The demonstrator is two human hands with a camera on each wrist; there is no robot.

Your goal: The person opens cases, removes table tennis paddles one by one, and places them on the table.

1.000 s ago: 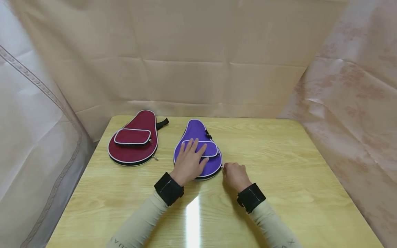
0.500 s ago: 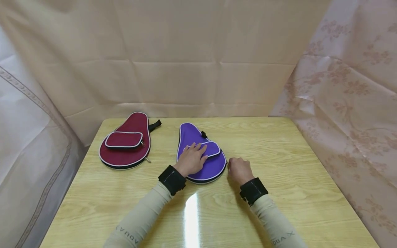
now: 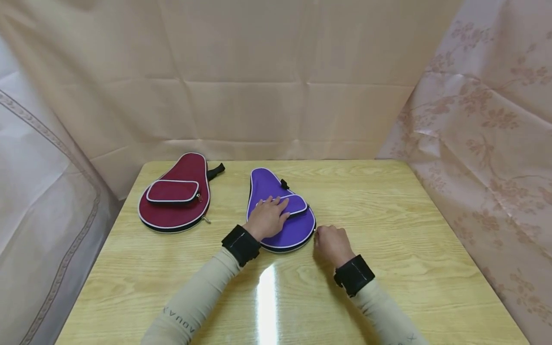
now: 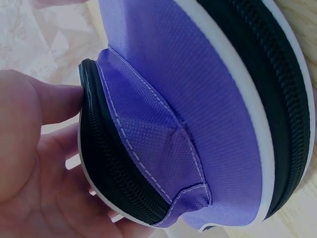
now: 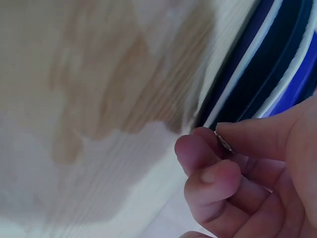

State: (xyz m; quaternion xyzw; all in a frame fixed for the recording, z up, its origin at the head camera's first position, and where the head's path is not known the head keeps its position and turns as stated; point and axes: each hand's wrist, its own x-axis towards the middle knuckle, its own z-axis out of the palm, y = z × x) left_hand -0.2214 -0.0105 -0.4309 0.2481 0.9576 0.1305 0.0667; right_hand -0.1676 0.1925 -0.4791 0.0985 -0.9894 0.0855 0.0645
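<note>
The right hand (image 3: 333, 245) pinches a small metal zipper pull (image 5: 225, 143) between thumb and curled index finger, at the lower right edge of a purple table-tennis paddle case (image 3: 294, 231). The left hand (image 3: 266, 219) lies over the case's front pocket (image 3: 296, 203), fingers extended and slightly spread, its thumb against the pocket's black zipper (image 4: 119, 168). The purple case lies flat near the middle of the wood-grain table (image 3: 401, 220), its narrow end pointing away from the person and tilted a little left. White piping borders it, and a black main zipper (image 4: 290, 99) runs along its rounded side. A black wristband (image 3: 241, 245) circles the left wrist, over a beige sleeve (image 3: 191, 299). Well apart to the left, a dark red paddle case (image 3: 172, 214) lies flat, a black strap (image 3: 215, 171) sticking out at its right. Beige cloth (image 3: 241, 115) hangs behind the table.
</note>
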